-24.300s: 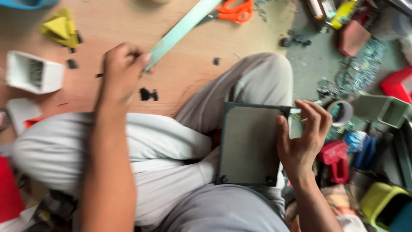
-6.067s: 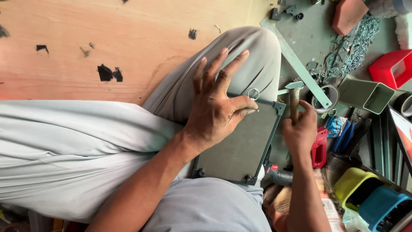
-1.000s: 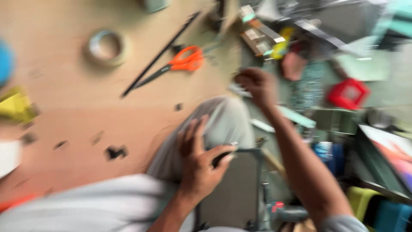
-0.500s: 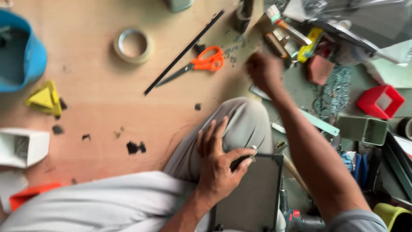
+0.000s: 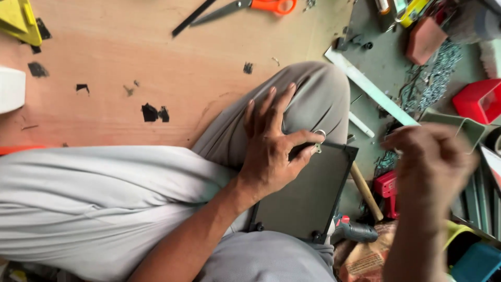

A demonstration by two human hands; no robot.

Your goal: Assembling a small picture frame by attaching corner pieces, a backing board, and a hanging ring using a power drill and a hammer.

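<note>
A dark grey metal panel [image 5: 308, 196] lies across my lap between my grey trouser legs. My left hand [image 5: 271, 149] rests flat on its upper left corner, fingers spread over my knee, the thumb beside a small metal ring [image 5: 319, 134] at the panel's top edge. My right hand [image 5: 430, 167] hovers blurred to the right of the panel, above the floor clutter; whether it holds anything small I cannot tell.
Orange-handled scissors [image 5: 261, 5] and a black strip lie on the plywood floor at the top. A pale green metal bar [image 5: 370, 89], chain [image 5: 433, 83], red bin [image 5: 480, 99], wooden hammer handle [image 5: 365, 190] and a drill [image 5: 352, 230] crowd the right.
My right hand has come back from reaching toward the tools at the top and now hangs beside the panel. The view has dropped lower. My left hand stays on the panel.
</note>
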